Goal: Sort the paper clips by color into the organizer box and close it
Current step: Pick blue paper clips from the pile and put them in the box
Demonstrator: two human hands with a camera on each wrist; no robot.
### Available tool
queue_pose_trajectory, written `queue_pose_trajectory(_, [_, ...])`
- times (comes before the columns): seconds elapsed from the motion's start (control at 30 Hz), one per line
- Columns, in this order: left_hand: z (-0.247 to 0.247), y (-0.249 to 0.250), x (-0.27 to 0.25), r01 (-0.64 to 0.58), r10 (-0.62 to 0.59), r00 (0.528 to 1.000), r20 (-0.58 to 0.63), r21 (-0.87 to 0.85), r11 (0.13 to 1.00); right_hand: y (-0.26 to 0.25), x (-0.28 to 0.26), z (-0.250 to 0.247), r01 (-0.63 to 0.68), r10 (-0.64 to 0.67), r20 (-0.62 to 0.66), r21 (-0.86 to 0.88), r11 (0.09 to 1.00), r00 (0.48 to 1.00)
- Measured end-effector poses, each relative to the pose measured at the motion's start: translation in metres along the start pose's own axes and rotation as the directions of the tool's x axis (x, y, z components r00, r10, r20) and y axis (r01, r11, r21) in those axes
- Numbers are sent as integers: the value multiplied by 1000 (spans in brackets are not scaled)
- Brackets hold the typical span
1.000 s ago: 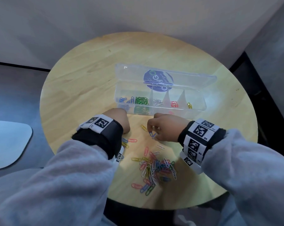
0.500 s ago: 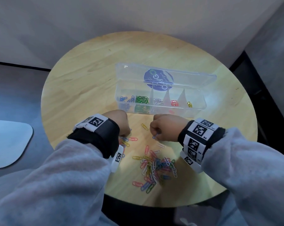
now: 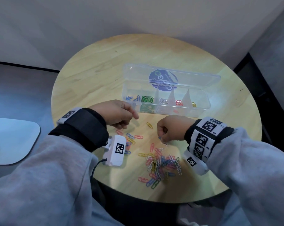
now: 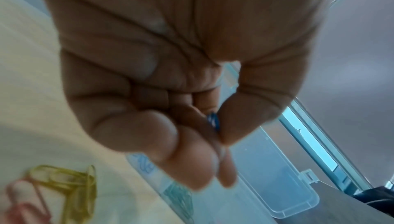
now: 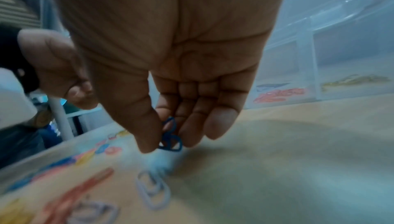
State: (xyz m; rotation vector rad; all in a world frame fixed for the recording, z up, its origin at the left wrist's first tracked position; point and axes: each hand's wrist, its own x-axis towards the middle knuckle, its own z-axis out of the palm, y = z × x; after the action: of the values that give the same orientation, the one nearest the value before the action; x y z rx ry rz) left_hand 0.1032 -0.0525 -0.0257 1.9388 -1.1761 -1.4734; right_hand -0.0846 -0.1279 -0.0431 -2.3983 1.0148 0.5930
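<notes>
A clear organizer box (image 3: 201, 106) stands open on the round wooden table (image 3: 95, 75), its lid (image 3: 216, 78) lying back; blue, green, white, red and yellow clips sit in separate compartments. My left hand (image 3: 121, 115) hovers by the box's left end and pinches a blue paper clip (image 4: 213, 122) between thumb and fingers. My right hand (image 3: 166, 130) is just above the table in front of the box, pinching blue paper clips (image 5: 170, 139). A mixed pile of coloured clips (image 3: 162, 163) lies near the table's front edge.
Loose clips lie scattered between my hands, among them a yellow clip (image 3: 149, 125) and a red one (image 3: 138, 137). A white chair seat (image 3: 10, 141) shows at the left, off the table. A wall runs behind the table.
My left hand has risen from the table and moved toward the box's left end. My right hand has stayed in about the same place, still pinching blue clips.
</notes>
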Motion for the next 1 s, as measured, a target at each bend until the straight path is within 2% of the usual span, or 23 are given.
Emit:
queue_pose_trajectory(0.1, [-1,-4,-4,47,-48,999,-4,-47,998,-1,-3,-7,-7,25,-85,209,978,996])
queue_pose_trajectory(0.17, [-2,-7,-5,62,-64,997,-52,-53,997,-1,-6,-11,-13,50,-81,412,911,995])
queue_pose_trajectory(0.27, [-6,-14,-6,83,-75,991,-111,66,994,-1,-8,-11,-19,55,-48,558,830,997])
queue_pose_trajectory(0.33, [-6,-20,-8,131,-96,987,-132,289,948,0,-7,-9,-34,73,-43,579,815,996])
queue_pose_trajectory(0.43, [0,-25,-15,253,-156,965,-211,594,763,-1,-5,-6,-67,109,-32,603,795,994])
queue_pose_trajectory(0.5, [9,-26,-20,275,-185,961,-204,667,693,-3,-5,-3,-78,116,-24,604,793,993])
queue_pose_trajectory(0.63, [27,-28,-21,217,-158,976,-151,751,624,-9,-3,1,-68,92,-11,597,800,996])
queue_pose_trajectory(0.7, [34,-31,-20,207,-146,978,-148,765,610,-11,-3,1,-62,88,-15,590,805,996])
queue_pose_trajectory(1.0, [36,-33,-11,188,-106,982,-158,727,661,-26,6,3,-29,49,-26,520,854,998])
